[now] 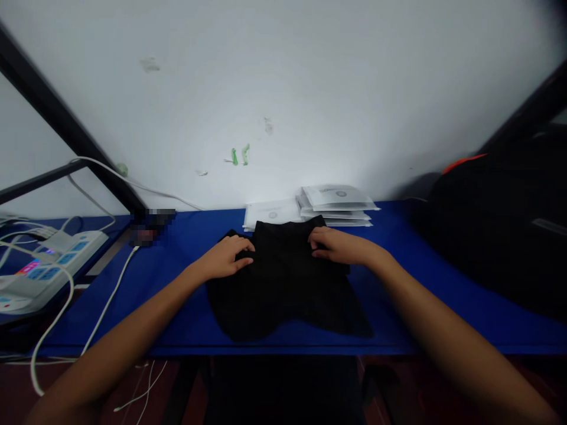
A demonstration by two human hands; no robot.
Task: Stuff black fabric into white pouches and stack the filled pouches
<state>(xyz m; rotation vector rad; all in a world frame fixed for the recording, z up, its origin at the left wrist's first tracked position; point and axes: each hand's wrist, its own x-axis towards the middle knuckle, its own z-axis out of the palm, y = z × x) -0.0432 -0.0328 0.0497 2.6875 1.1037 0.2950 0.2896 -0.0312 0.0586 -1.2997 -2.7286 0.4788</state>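
Left hand (228,257) and right hand (335,244) touch one black garment (287,283), grip indeterminable; at least four white packets (340,199) lie just behind.

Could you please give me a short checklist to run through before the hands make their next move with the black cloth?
1. Left hand at the black cloth: ok, at its upper left part.
2. Right hand at the cloth: ok, near its upper right corner.
3. Firm grip on the fabric: cannot tell; fingers are bent, but any pinch is hidden.
4. Cloth free of creases: cannot tell, too dark.
5. Visible gap between cloth and white packets: not ok; its top edge overlaps them in view.
6. White cable apart from the cloth: ok, it lies off to the left.
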